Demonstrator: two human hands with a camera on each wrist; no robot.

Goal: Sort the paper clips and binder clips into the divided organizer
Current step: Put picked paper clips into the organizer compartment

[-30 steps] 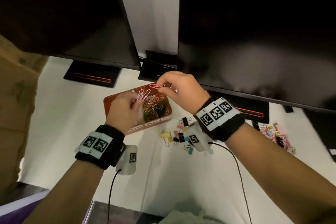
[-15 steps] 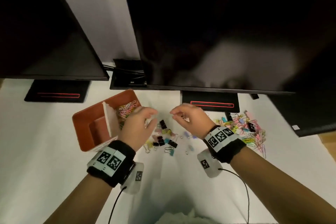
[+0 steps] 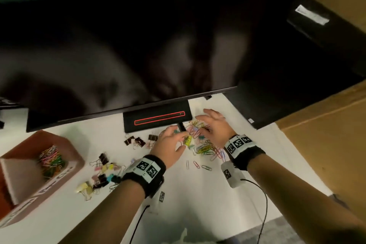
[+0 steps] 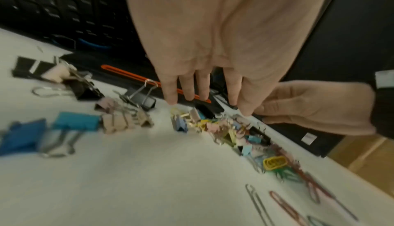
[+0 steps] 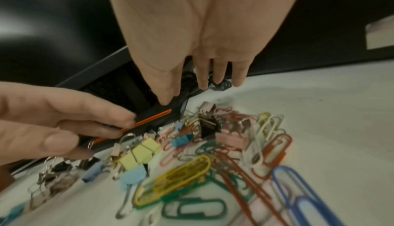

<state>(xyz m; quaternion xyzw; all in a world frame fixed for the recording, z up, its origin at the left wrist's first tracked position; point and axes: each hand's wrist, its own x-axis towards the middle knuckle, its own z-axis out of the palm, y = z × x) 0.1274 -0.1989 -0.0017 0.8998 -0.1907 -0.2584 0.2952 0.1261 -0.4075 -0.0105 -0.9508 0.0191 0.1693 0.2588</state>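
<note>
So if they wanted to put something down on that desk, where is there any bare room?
Bare white desk lies near the person, between the two forearms, below the three loose paper clips. Another bare strip sits between the organizer and the black binder clips. It is crowded under both hands, at the mixed pile, and at the binder clip cluster.

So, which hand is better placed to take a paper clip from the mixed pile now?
Probably the right hand: it hovers open directly over the paper clips. The left hand is at the pile's left edge, over the binder clips.
</note>
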